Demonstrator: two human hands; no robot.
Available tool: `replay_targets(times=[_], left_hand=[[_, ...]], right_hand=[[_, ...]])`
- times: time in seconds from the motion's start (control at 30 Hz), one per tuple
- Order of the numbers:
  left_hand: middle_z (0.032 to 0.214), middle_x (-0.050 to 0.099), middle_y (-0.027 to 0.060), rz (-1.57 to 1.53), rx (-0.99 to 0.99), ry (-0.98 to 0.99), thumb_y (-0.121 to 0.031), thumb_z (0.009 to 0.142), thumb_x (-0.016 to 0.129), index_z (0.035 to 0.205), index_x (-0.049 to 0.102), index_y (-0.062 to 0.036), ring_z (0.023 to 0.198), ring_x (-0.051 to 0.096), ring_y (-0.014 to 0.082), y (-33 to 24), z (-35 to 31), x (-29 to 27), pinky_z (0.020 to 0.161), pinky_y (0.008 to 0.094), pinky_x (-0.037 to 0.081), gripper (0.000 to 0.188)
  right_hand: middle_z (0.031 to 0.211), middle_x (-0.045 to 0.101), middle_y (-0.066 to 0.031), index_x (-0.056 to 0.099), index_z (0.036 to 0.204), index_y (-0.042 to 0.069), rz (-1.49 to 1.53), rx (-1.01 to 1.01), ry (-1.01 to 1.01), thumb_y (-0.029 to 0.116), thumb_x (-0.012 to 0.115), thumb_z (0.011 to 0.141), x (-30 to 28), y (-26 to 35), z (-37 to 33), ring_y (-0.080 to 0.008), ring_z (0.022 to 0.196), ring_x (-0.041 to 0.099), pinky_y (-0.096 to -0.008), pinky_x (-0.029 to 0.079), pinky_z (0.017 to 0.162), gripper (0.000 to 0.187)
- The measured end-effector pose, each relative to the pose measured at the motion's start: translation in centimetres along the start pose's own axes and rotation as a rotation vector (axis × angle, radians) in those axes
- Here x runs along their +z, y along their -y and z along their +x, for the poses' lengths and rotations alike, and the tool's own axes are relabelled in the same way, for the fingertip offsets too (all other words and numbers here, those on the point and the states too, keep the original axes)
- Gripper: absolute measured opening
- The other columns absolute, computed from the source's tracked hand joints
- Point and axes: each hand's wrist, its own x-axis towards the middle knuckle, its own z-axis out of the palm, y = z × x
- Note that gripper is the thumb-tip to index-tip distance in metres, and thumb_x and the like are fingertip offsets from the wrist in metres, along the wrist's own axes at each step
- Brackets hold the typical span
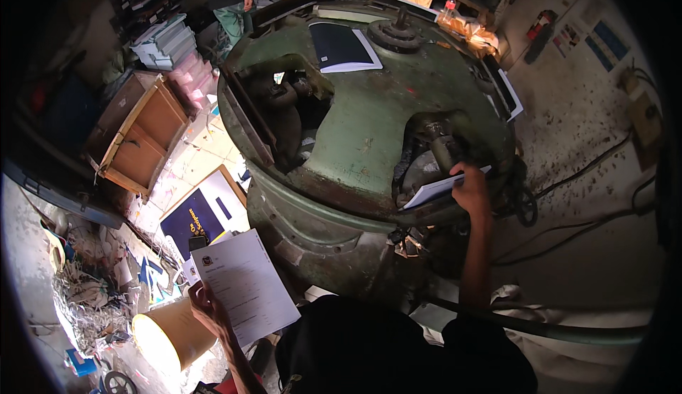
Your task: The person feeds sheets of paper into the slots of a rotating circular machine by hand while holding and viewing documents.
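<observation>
A person's left hand (204, 307) grips printed white sheets (245, 287) beside a yellow container (181, 337) at near left, while the right hand (469, 189) holds a pale booklet (435, 192) at the near-right opening of a round green machine (355, 135). A dark-covered book (341, 45) lies on the machine's far side. Whether the sheets are bound is hard to tell in this light.

A round, dark green machine (361, 131) with a scuffed, worn top carries a dark-covered book (344, 47) lying toward its far side, near a round metal fitting (395, 37). A white booklet (435, 190) slants across the near right opening; another booklet (513, 97) sits at the right rim. On the pale floor (215, 140) are a wooden box (138, 154), a yellow bucket (177, 330) and scattered paper scraps (84, 298).
</observation>
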Motion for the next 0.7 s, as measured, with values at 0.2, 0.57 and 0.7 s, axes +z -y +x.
replay_targets(times=[0.2,0.57,0.7], left_hand=[[0.078,0.067,0.0047,-0.442,-0.044,0.205,-0.021,0.099,0.06,0.101,0.06,0.0015,0.074,0.056,0.009,-9.9,-0.7,0.6,0.073,0.0242,0.044,0.022],[0.102,0.068,0.0071,-1.207,-0.329,0.452,-0.018,0.101,0.055,0.108,0.056,-0.0019,0.092,0.062,0.0109,-16.6,-2.4,7.1,0.087,0.0275,0.047,0.018],[0.098,0.068,0.0076,-1.277,-0.397,0.563,-0.016,0.1,0.057,0.106,0.054,-0.0043,0.088,0.062,0.0114,-17.5,-3.5,7.7,0.085,0.0292,0.048,0.014]], right_hand=[[0.097,0.068,-0.0165,0.064,0.094,0.003,0.032,-0.165,-0.104,-0.004,0.065,0.071,-0.8,3.6,0.6,-0.0352,0.097,0.064,-0.0405,0.049,0.084,0.024],[0.126,0.06,-0.0161,0.039,0.142,-0.006,1.188,-0.206,1.073,0.024,0.087,0.073,0.3,15.7,-1.5,-0.0228,0.118,0.057,-0.0375,0.042,0.103,0.089],[0.116,0.065,-0.0114,0.056,0.126,-0.008,1.08,-0.112,1.077,0.009,0.072,0.088,-0.1,16.2,-1.8,-0.0141,0.106,0.06,-0.0288,0.048,0.092,0.044]])
